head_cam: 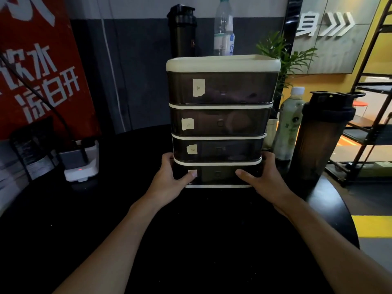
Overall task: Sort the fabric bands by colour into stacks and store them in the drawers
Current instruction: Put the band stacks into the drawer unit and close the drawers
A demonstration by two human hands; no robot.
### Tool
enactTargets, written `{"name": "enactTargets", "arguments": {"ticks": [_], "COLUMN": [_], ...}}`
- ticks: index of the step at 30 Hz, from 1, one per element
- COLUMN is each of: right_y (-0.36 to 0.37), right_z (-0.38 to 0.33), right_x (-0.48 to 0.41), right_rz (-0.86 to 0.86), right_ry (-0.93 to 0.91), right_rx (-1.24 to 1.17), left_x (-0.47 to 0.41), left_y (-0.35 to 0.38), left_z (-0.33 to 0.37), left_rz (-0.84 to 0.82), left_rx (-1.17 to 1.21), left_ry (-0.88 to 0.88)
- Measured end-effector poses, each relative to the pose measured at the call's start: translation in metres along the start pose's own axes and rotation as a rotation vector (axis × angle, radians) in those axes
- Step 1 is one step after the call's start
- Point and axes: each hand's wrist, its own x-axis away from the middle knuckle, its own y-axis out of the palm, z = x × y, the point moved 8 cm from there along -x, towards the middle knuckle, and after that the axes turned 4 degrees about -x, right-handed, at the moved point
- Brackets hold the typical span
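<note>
From the head view we see both hands clamped on the base of a four-tier drawer unit (220,124) that stands upright on the black counter (201,240). Our left hand (169,181) grips the lower left corner, thumb laid across the front of the bottom drawer (218,174) and fingers wrapped round the side. Our right hand (266,181) grips the lower right corner in the same way. The unit sits between the hands, which are held apart by its width.

All four smoky drawers are pushed in, and each carries a small paper label (198,87) towards our left hand's side. Dim shapes show through the fronts, but we cannot tell what they are.

Beyond the right hand stand a dark shaker bottle (318,136) and, nearer the unit, a pale drink bottle (288,126), with a plant (282,56) farther back. Out past the left hand a white power strip (81,164) lies on the counter. Above the hands, behind the unit's cream lid, rise a black flask (182,30) and a clear bottle (223,28).
</note>
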Motion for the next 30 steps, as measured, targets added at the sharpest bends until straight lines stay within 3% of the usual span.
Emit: {"name": "enactTargets", "arguments": {"ticks": [3,7,10,13,18,24,30], "right_y": [0.000,-0.003,-0.006,-0.010,-0.011,-0.021,-0.025], "right_z": [-0.001,-0.007,-0.024,-0.029,-0.039,-0.109,-0.124], "right_x": [-0.001,0.004,0.003,-0.004,-0.001,-0.008,-0.016], "right_rz": [-0.008,0.001,0.027,0.061,0.040,0.064,0.090], "right_ry": [-0.003,0.008,-0.032,-0.059,-0.069,-0.225,-0.202], "right_rx": [0.010,-0.227,-0.283,-0.227,-0.202,-0.270,-0.187], "left_x": [-0.001,0.001,-0.001,-0.006,-0.008,-0.020,-0.032], "left_y": [-0.002,-0.004,-0.015,-0.022,-0.029,-0.051,-0.056], "left_z": [0.000,0.009,0.025,0.032,0.040,0.101,0.111], "left_rz": [0.010,-0.023,0.081,0.151,0.087,0.127,0.100], "left_rx": [0.003,0.132,0.283,0.213,0.139,0.115,-0.009], "left_ry": [0.006,0.031,0.046,0.058,0.056,0.184,0.163]}}
